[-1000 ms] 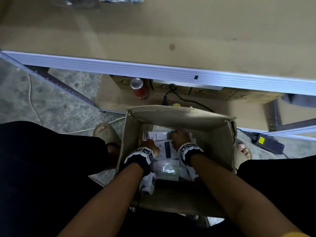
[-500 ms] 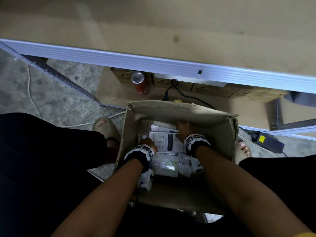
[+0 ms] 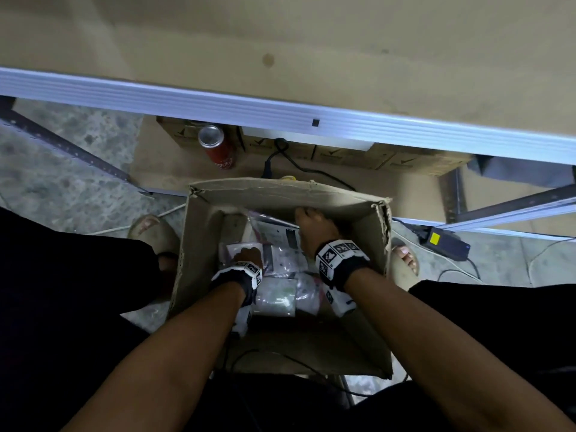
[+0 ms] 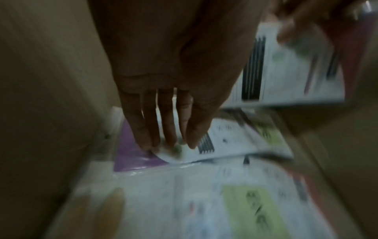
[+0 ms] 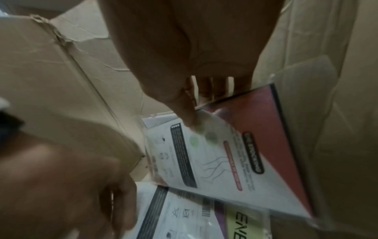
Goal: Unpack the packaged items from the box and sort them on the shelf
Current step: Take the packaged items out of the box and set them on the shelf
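Left hand (image 4: 163,80) grip flat on blurred purple packet (image 4: 131,155); right hand (image 5: 190,53) grip pinches red packet (image 5: 255,145), fingers half hidden.

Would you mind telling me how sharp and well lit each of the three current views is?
Head view: dim, lines bowed by the wide lens, yet the cardboard box and both hands read clearly. Left wrist view: heavy motion blur smears the print on the purple packet. Right wrist view: milder blur; the red packet shows shapes, but its small text is unreadable.

Cardboard box (image 3: 367,232) walls hem both hands closely; flat packets (image 3: 280,260) cover its floor; top open.
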